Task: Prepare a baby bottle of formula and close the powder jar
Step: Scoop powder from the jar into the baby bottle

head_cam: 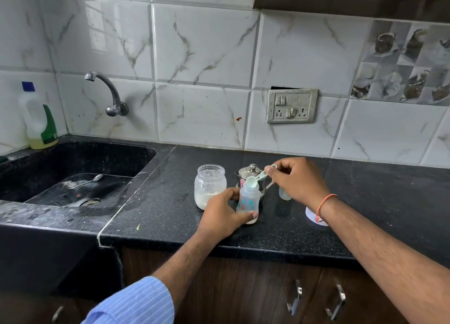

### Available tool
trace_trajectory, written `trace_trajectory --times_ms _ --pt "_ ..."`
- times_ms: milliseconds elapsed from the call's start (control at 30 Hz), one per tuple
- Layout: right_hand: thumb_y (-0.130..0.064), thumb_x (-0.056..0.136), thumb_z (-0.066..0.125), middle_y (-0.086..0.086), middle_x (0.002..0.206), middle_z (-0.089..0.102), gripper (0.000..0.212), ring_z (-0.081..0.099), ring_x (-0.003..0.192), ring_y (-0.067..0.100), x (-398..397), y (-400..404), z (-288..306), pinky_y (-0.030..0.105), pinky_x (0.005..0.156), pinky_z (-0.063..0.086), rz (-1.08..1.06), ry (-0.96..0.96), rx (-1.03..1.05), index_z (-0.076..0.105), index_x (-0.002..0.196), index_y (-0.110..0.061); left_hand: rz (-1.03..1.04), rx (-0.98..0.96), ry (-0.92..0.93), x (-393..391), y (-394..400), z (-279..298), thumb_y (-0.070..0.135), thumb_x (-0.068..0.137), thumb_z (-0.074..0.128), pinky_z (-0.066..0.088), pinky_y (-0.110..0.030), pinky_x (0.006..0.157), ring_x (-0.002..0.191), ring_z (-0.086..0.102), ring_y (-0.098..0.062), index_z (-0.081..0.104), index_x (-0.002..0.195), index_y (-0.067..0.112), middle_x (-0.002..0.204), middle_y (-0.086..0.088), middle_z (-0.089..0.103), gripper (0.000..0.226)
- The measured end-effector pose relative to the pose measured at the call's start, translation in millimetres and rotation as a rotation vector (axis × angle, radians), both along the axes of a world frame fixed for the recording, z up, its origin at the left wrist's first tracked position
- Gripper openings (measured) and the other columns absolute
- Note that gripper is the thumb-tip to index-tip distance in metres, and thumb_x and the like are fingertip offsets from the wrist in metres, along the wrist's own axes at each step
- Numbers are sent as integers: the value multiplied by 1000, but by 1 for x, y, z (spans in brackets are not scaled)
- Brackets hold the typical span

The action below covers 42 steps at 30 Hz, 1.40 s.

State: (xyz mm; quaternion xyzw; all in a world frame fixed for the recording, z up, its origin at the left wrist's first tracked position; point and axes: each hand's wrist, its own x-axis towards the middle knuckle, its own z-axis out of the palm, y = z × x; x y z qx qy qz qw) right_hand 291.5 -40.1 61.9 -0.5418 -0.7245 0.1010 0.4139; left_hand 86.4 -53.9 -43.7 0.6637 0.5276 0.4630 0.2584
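Two hands: the left hand [225, 210] is wrapped around the lower body of the baby bottle [248, 202]; the right hand [295, 178] pinches the handle of the scoop [255, 180] between fingertips
Bottle place: upright on the dark desk [170, 202], just right of the powder jar [210, 186], with whitish contents at its base
Scoop place: its bowl sits over the bottle's open mouth, tilted
Spill risk: the mouth looks narrow, so powder would likely scatter onto the desk if the scoop tips off-centre
Tipping risk: the bottle could rock over if the left hand loosens while the scoop presses on the rim
Jar risk: it stands lidless with powder low inside; a brush from the left forearm could knock it
Steel pot risk: the lidded steel pot [252, 175] stands close behind the bottle, leaving little room for the scoop handle
Counts: one bottle, one jar, one scoop, one steel pot, one white lid [313, 216] partly under the right wrist, one small clear item [285, 194] behind the right hand, too hidden to name
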Motion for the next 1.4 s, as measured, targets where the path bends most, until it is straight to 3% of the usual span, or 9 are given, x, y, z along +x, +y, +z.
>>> trace_trajectory --times_ms 200,333,433,600,833,1000,1100,1200,1400 --pt "-30 97 76 -1 70 72 25 42 63 14 1 6 -1 26 50 28 22 495 -309 81 83 -10 55 52 3 -1 -14 -3 44 76 101 53 -26 112 124 71 -11 63 152 24 139 17 72 87" --pt "-28 96 76 -3 68 72 20 44 64 12 5 9 0 25 48 29 47 640 -371 77 85 -12 183 135 -92 -2 -33 -9 47 80 96 52 -16 100 93 74 -3 62 144 32 124 22 73 74" --pt "-29 97 75 -3 71 72 19 48 64 12 0 9 5 26 52 32 46 670 -376 76 87 -13 341 395 -40 -11 -39 -13 41 86 91 54 -27 97 110 59 -3 55 134 33 129 27 52 61" --pt "-28 100 73 1 85 72 17 55 77 14 -18 17 16 29 60 47 65 640 -306 76 97 -12 436 242 -54 -51 -12 -3 51 72 97 33 -55 123 151 35 -22 26 164 34 164 11 30 118" --pt "-33 97 77 4 83 69 21 57 76 14 -56 37 18 28 69 47 139 385 -138 82 90 -14 188 -23 -3 -91 23 -4 63 56 101 37 -47 128 154 43 -17 16 173 31 159 12 54 149" --pt "-46 92 78 -13 107 67 19 63 104 10 -81 51 10 31 94 50 172 -37 11 83 92 -28 146 101 14 -85 20 -4 36 68 105 52 -15 102 115 60 23 52 143 41 125 32 66 91" --pt "-48 93 75 -14 113 63 17 54 115 12 -92 49 4 33 102 45 212 -298 97 83 97 -32 170 201 1 -85 15 -2 28 69 103 53 -16 99 118 62 14 55 131 48 127 24 66 81" --pt "-53 94 70 -13 124 63 23 51 123 15 -99 40 5 41 108 42 192 -511 194 83 104 -37 163 273 17 -84 14 -3 33 73 99 52 -21 103 130 59 3 52 148 37 141 21 58 88" --pt "-60 98 61 -16 144 53 27 38 141 14 -109 24 12 57 128 18 95 -748 225 81 109 -46 115 349 91 -83 11 -3 23 79 97 40 -3 105 136 53 3 46 158 25 153 16 50 94"
